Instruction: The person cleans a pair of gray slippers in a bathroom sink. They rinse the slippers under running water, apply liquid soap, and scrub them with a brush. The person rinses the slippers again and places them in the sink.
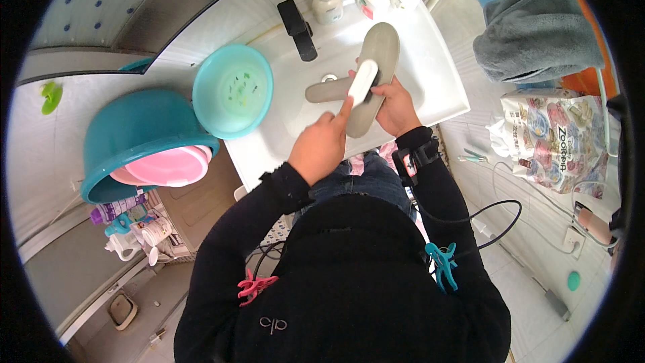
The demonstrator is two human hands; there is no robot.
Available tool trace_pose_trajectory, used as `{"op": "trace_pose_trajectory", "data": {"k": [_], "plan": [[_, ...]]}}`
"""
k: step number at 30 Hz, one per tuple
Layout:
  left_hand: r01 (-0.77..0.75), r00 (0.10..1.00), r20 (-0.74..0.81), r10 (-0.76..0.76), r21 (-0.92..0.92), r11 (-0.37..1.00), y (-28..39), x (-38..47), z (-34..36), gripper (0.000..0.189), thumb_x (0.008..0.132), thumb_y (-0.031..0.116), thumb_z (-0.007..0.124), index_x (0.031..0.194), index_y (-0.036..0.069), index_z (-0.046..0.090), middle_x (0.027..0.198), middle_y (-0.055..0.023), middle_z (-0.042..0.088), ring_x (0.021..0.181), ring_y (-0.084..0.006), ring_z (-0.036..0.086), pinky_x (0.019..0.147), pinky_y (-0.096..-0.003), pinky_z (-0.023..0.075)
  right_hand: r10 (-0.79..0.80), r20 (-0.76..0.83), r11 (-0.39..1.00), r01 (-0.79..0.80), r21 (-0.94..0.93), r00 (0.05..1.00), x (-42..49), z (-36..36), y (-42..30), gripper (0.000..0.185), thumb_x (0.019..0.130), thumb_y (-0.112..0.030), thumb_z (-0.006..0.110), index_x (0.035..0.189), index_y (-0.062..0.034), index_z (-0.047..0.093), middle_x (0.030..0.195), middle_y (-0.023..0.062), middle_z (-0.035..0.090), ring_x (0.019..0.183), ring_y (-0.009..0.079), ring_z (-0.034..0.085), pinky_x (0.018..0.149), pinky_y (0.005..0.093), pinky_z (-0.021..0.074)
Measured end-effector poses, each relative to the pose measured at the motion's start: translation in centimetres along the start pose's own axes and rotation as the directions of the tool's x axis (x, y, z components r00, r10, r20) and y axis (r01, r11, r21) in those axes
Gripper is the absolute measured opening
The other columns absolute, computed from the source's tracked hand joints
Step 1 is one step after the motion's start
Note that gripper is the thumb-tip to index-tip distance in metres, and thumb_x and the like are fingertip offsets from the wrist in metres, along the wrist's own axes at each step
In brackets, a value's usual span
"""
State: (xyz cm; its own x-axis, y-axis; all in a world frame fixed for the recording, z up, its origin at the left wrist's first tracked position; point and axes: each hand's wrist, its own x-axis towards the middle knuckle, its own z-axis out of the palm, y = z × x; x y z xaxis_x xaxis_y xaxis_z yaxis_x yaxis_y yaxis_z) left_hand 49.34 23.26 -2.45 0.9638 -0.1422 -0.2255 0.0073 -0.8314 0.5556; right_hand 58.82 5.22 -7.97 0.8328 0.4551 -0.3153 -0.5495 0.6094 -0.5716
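Note:
My left hand (320, 146) grips a white scrubbing brush (364, 83), its index finger stretched along the back. Dark bristles show at the brush's edge, against a grey-beige slipper (381, 48). That slipper is in my right hand (398, 108), which holds it at a slant over the white washbasin (446, 80); fingertips show at its far side. A second grey-beige slipper (322, 92) lies in the basin, partly hidden behind the brush and the held slipper. The black faucet (303, 43) stands behind them.
A turquoise basin (206, 98) sits on the washbasin's left edge, beside a larger teal tub (136, 116) with pink basins (171, 166) inside. Pump bottles (327, 6) line the back edge. A grey towel (539, 30) and a printed bag (554, 141) hang at right.

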Motion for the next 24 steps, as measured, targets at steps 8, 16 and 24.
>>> {"op": "trace_pose_trajectory", "data": {"k": [8, 16, 24], "plan": [[-0.045, 0.995, -0.104, 0.001, -0.416, 0.908, -2.4, -1.2, 2.1, 0.061, 0.103, 0.027, 0.065, 0.158, 0.01, 0.046, 0.096, -0.0207, 0.068, 0.084, -0.0363, 0.067, 0.082, -0.0418, 0.0545, 0.125, -0.02, 0.981, -0.12, 0.154, 0.992, 1.1, -1.6, 1.1, 0.051, 0.113, -0.045, 0.041, 0.141, -0.0048, 0.053, 0.133, 0.0083, 0.064, 0.122, 0.0234, 0.06, 0.108, 0.0495, 0.0456], [0.034, 0.99, -0.116, -0.08, -0.357, 0.934, -2.8, -2.4, 0.0, 0.06, 0.101, 0.017, 0.066, 0.157, 0.009, 0.047, 0.094, -0.0174, 0.067, 0.078, -0.0274, 0.064, 0.076, -0.0365, 0.053, -0.021, -0.131, 1.0, 0.022, 0.003, 0.991, 1.1, -2.4, 1.3, 0.033, 0.102, -0.011, 0.064, 0.132, 0.0015, 0.057, 0.125, 0.0086, 0.067, 0.12, 0.0214, 0.062, 0.106, 0.0415, 0.0483], [-0.071, 0.994, -0.09, 0.06, -0.124, 0.99, -2.3, -3.5, -0.9, 0.057, 0.101, 0.009, 0.06, 0.157, 0.012, 0.048, 0.085, -0.0171, 0.06, 0.076, -0.0361, 0.063, 0.072, -0.0446, 0.052, -0.093, 0.025, 0.994, 0.094, -0.06, 0.995, 0.4, -2.4, 0.9, 0.065, 0.09, 0.01, 0.053, 0.152, 0.0011, 0.042, 0.148, 0.0155, 0.057, 0.138, 0.0276, 0.054, 0.118, 0.044, 0.0424]]}}
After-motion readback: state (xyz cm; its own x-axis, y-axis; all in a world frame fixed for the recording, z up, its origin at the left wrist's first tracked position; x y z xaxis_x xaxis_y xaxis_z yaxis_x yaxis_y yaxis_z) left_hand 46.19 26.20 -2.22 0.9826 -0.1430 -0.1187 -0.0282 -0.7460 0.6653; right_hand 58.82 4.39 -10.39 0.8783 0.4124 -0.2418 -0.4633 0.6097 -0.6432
